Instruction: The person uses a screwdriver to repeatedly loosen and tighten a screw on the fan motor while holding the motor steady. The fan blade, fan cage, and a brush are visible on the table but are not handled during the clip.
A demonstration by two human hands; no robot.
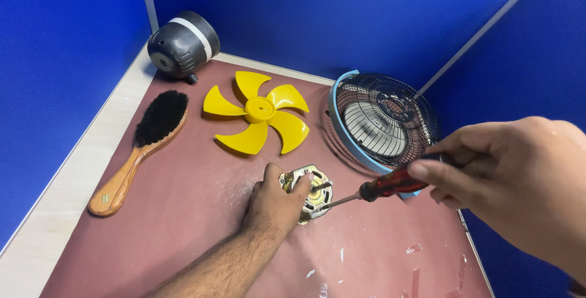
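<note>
Work surface: a maroon mat (183, 225) over a pale table (36, 237), walled by blue partitions.

Fan guard (384, 121), black wire cage in a light-blue ring, stands tilted just beyond the right hand. Judged light but springy; the wires would bend under pressure.

Yellow fan blade (257, 115), five vanes, lies flat beyond the left hand, apart from it. Judged light, thin plastic, liable to crack at the vanes; best lifted by the hub.

Wooden brush (137, 151) with black bristles lies well off to the left of the left hand. Dark motor housing (182, 45) sits in the far corner beyond the brush.

Right hand (519, 182): closed around the red-and-black handle of a screwdriver (378, 189), shaft angled toward the motor, tip at or very near its face; contact cannot be confirmed.

Left hand (274, 203): on the mat, fingers curled over the near edge of the fan motor (310, 193), holding it steady.

Fan motor: lies between the two hands, under the left fingers. Judged dense and heavy for its bulk, rigid, with stamped metal edges that may be sharp. The copper windings and projecting shaft are the vulnerable parts; grip belongs on the outer laminated frame.
</note>
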